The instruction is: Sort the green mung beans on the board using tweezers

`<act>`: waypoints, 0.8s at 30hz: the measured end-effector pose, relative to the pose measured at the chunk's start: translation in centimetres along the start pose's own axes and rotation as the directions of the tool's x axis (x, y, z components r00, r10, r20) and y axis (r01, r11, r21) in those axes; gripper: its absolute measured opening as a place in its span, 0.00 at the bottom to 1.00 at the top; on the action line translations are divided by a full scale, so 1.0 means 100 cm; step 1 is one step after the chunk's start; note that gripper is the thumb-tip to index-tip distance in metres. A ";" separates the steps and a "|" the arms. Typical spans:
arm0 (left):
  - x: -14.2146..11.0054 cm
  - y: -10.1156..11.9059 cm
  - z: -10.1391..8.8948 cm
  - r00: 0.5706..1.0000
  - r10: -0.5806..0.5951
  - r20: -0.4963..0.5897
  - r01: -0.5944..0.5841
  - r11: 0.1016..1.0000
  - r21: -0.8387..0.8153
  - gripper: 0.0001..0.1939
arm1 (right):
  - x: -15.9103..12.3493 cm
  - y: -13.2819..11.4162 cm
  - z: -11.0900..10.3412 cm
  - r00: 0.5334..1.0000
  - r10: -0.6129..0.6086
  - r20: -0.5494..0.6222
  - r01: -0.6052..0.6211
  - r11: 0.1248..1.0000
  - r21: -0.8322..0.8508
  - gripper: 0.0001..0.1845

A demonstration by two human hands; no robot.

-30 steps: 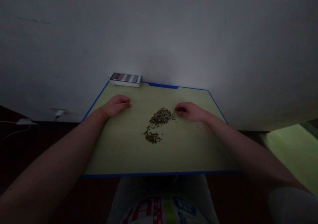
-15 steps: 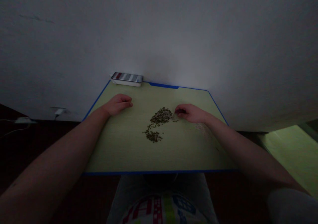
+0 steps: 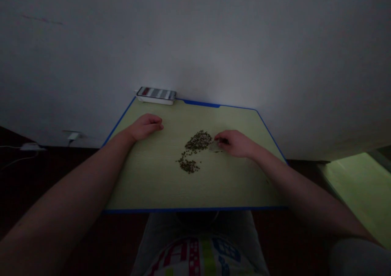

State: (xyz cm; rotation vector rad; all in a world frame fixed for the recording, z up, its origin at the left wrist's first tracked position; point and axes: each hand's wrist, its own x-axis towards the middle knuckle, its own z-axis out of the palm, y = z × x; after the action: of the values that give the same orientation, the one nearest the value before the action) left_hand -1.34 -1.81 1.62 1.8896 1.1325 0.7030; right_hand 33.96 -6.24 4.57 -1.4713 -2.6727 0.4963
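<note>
On the pale table [image 3: 159,182] lies a pile of small dark grains [image 3: 198,141], seeds or dried beans by their look, with whitish bits among them. A smaller cluster of the same grains [image 3: 188,166] sits just nearer to me, joined by a thin scatter. My right hand [image 3: 235,142] is closed at the pile's right side, pinching a thin, pale, see-through flat piece [image 3: 215,146] whose kind is unclear in the dim light. Resting on the table left of the pile, my left hand [image 3: 147,126] is curled closed, with nothing visible in it.
A phone [image 3: 156,93] lies on a white box [image 3: 155,101] at the table's back left corner, against the wall [image 3: 195,39]. Blue edging [image 3: 195,210] runs round the table. Cables and a plug [image 3: 73,136] are at far left; a light green surface [image 3: 360,186] stands right.
My right hand has turned and shifted slightly toward me, and the see-through flat piece shows more beside the pile. My left hand stays in place. The view has tilted slightly.
</note>
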 end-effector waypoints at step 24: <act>0.001 0.002 0.000 0.999 0.031 -0.024 -0.029 0.998 0.053 0.18 | -0.019 -0.040 0.010 0.997 -0.018 0.080 0.015 0.999 0.029 0.11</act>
State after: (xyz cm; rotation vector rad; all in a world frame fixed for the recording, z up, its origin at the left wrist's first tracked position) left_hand -1.20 -1.83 1.82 1.9506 1.1506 0.7214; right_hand 31.53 -10.03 5.07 -1.4509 -2.7235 0.6014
